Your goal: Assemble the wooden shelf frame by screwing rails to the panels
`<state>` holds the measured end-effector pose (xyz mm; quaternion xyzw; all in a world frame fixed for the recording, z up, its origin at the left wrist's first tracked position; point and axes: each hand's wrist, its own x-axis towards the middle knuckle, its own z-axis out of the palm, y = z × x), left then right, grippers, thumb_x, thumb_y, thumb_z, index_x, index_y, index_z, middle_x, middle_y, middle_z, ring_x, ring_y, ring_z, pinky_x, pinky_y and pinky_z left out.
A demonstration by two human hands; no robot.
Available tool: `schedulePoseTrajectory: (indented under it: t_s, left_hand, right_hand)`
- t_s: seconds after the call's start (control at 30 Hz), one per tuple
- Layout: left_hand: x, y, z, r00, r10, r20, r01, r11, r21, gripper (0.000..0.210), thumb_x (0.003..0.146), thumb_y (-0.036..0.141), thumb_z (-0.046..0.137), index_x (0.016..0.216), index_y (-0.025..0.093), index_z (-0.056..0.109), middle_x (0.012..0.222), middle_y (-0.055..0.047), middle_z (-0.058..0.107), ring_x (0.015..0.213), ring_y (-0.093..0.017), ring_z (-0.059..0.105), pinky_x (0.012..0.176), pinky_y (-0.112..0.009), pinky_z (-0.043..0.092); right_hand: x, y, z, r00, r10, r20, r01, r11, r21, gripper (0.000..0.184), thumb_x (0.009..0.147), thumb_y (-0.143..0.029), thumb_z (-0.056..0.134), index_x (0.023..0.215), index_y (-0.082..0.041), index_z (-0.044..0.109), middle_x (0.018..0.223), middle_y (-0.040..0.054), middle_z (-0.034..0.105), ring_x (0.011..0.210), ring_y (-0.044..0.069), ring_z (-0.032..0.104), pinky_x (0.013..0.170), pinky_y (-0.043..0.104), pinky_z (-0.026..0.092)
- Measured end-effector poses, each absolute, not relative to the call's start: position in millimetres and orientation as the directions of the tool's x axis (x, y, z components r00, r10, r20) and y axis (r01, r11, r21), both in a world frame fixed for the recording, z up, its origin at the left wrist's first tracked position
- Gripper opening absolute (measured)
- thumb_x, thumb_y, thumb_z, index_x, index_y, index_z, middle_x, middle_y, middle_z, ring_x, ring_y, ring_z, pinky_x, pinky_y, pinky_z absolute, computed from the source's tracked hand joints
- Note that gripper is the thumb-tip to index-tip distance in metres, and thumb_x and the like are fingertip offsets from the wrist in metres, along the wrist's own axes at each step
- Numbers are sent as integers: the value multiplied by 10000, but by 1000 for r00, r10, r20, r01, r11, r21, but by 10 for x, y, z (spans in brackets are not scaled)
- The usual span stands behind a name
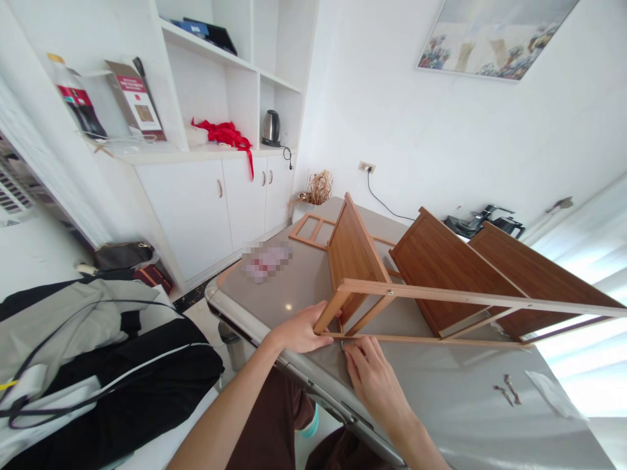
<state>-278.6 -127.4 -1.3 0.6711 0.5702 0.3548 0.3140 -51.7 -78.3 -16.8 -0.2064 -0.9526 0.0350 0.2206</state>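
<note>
A wooden shelf unit (441, 294) lies on its side on the grey surface (441, 398), its near end at the hands and its length running off to their right. The left hand (304, 329) grasps the corner of the frame, thumb on the near side and fingers reaching behind the post. The right hand (372, 369) is just beside it, fingertips bent together against the lower rail; whether they pinch something small cannot be told. Three brown boards (445, 271) stand upright in the frame, the first just beyond the hands and the others farther right.

Well to the right of the right hand lie small metal fasteners (512, 390), near a crumpled white sheet (551, 393). Beyond the left hand, a pixelated item (267, 261) rests near the surface's edge. Farther off, past both hands, are a dried plant (319, 188) and a black appliance (482, 220). Left of the left hand is a heap of clothes (142, 365); beyond it stands a white cabinet (181, 209).
</note>
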Motion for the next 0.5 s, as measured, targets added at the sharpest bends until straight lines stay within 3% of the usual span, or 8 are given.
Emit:
schedulePoseTrajectory:
  t_s: [0.17,0.37,0.5]
  left_hand:
    - [-2788,-1259,-60,104,988,114,524,-152,838,561,799,270,687,1328,253,500,1008,-8,673,876,-179,670,872,-306,488]
    - [-2788,-1253,-78,96,989,112,530,-145,836,574,790,250,692,1333,254,505,974,2,676,869,-183,674,871,-302,491]
    - [-2789,-1262,-65,104,988,116,541,-154,827,552,802,258,680,1328,251,512,935,7,675,858,-183,674,872,-303,491]
  right_hand:
    - [-538,-787,-101,-829,432,356,411,901,-136,191,972,-116,442,950,-186,618,924,76,548,891,233,529,788,407,507]
    - [-445,-719,-103,-762,538,360,411,832,-373,175,995,-219,488,1002,-218,663,974,68,557,917,209,535,817,378,505]
    - [-385,-648,-188,-723,567,395,402,810,-428,191,992,-256,511,1022,-249,700,989,69,555,919,207,543,831,382,506]
